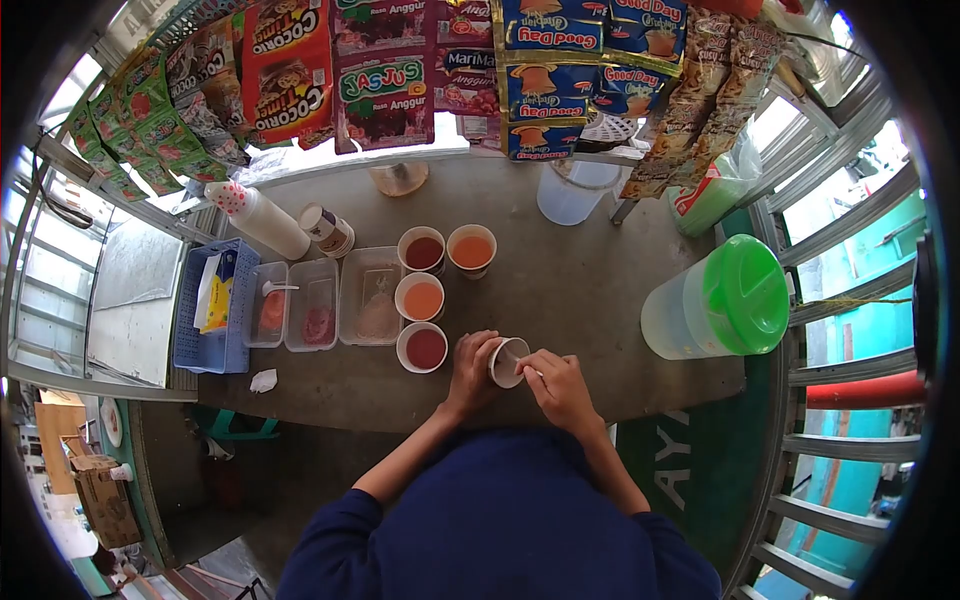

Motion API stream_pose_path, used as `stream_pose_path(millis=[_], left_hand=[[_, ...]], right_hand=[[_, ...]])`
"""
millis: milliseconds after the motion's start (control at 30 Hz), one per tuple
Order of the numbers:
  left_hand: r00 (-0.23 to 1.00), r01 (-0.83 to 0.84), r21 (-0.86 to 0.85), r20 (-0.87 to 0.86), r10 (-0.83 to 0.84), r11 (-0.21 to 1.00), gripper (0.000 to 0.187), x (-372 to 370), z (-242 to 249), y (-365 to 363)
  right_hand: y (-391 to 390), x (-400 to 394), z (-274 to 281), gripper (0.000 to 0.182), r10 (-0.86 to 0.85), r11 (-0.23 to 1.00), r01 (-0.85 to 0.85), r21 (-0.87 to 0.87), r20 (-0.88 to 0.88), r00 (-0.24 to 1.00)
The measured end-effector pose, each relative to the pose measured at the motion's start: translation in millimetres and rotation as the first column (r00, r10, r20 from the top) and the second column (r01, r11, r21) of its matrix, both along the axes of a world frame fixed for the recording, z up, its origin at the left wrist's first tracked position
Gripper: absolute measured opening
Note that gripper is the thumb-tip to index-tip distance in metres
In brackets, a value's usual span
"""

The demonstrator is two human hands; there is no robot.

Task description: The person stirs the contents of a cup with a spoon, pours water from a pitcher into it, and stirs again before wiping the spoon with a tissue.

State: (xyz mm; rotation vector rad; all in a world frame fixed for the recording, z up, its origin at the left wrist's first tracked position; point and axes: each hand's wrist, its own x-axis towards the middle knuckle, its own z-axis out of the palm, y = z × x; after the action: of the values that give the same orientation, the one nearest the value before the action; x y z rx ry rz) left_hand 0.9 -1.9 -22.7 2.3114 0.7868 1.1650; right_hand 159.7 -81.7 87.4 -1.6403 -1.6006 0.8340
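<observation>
Near the front edge of the table, my left hand (474,366) is wrapped round the side of a paper cup (497,374), keeping it upright. My right hand (560,386) pinches a thin white plastic spoon (521,369) that reaches into this cup. What lies in the cup looks pale, and the spoon's tip is hard to make out. To the left stand more paper cups: a dark red drink (424,253), an orange drink (472,251), another orange drink (420,298) and a red drink (422,348).
Clear containers of powder (370,300) sit left of the cups, beside a blue basket (240,310). Stacked cups (265,222) lie behind. A green-lidded water jug (690,310) stands at right, a clear pail (570,195) at back. Drink sachets (385,100) hang overhead.
</observation>
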Motion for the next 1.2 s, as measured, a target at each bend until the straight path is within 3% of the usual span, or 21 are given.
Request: stream_pose_path(millis=[67,133,167,233,433,467,533,567,633,667,733,867,933,967,1033,1200], left_hand=[[1.000,-0.005,0.006,0.001,0.005,1.000,0.074,-0.1,-0.1,1.2],[1.000,0.003,-0.005,-0.001,-0.003,1.000,0.073,-0.8,-2.5,1.0],[1.000,0.005,-0.007,0.000,-0.005,1.000,0.073,-0.5,-2.6,0.8],[1.000,0.003,-0.009,0.005,-0.003,1.000,0.072,-0.3,-2.7,1.2],[1.000,0.008,-0.024,-0.009,-0.008,1.000,0.071,-1.2,2.3,0.5],[1.000,0.009,-0.025,-0.008,-0.010,1.000,0.071,-0.8,0.8,0.2],[1.000,0.018,-0.022,0.013,-0.018,1.000,0.071,-0.2,-1.8,1.7],[1.000,0.016,-0.021,0.013,-0.016,1.000,0.071,-0.2,-1.3,2.2],[0.999,0.027,-0.012,0.023,-0.026,1.000,0.071,0.1,-0.6,1.8],[0.999,0.029,-0.014,0.024,-0.028,0.999,0.071,0.0,-0.8,1.2],[1.000,0.009,-0.021,0.005,-0.009,1.000,0.071,-0.6,-0.9,1.4],[1.000,0.009,0.004,0.003,-0.009,1.000,0.071,-0.6,-0.1,2.5],[1.000,0.017,-0.019,0.021,-0.017,1.000,0.070,-1.1,0.6,2.0],[1.000,0.017,-0.020,0.022,-0.017,1.000,0.070,-1.6,0.3,1.7],[1.000,0.011,-0.037,0.002,-0.011,0.999,0.071,-2.1,-0.1,1.9],[1.000,0.009,-0.033,0.013,-0.008,0.999,0.072,-2.8,-0.3,1.4]], right_hand=[[1.2,1.6,-4.7,0.020,0.013,1.000,-0.012,-0.013,0.062,0.998],[0.8,2.7,-9.9,0.020,0.040,0.996,-0.053,-0.068,-0.190,0.981],[0.2,1.4,-7.4,0.020,0.037,0.996,-0.051,-0.070,-0.189,0.981],[0.0,-2.6,-0.4,0.020,-0.012,1.000,0.012,0.002,0.084,0.996],[-0.6,-0.6,-2.1,0.019,0.033,0.997,-0.039,-0.068,-0.095,0.995],[-1.3,-0.9,-2.3,0.019,0.032,0.997,-0.038,-0.069,-0.095,0.995],[-1.3,-1.5,-2.9,0.019,0.056,0.998,-0.055,-0.021,0.096,0.994],[-0.8,-0.9,-3.3,0.019,0.058,0.998,-0.056,-0.019,0.096,0.994],[-1.4,1.2,-4.1,0.019,0.094,0.994,-0.099,-0.047,-0.110,0.990],[-1.9,0.2,-2.9,0.019,0.092,0.994,-0.097,-0.050,-0.109,0.990],[-1.4,-3.0,0.9,0.018,0.012,1.000,-0.014,0.022,0.096,0.995],[-1.7,-0.1,1.5,0.018,0.062,0.997,-0.059,-0.042,0.081,0.995],[-1.6,1.2,-0.1,0.019,0.092,0.994,-0.096,-0.048,-0.076,0.993],[-1.8,0.1,0.5,0.019,0.092,0.994,-0.096,-0.050,-0.075,0.993],[-1.5,-3.0,2.2,0.019,0.015,1.000,-0.017,0.013,0.140,0.990],[-2.2,-1.3,3.6,0.019,0.106,0.993,-0.106,-0.049,0.009,0.994]])
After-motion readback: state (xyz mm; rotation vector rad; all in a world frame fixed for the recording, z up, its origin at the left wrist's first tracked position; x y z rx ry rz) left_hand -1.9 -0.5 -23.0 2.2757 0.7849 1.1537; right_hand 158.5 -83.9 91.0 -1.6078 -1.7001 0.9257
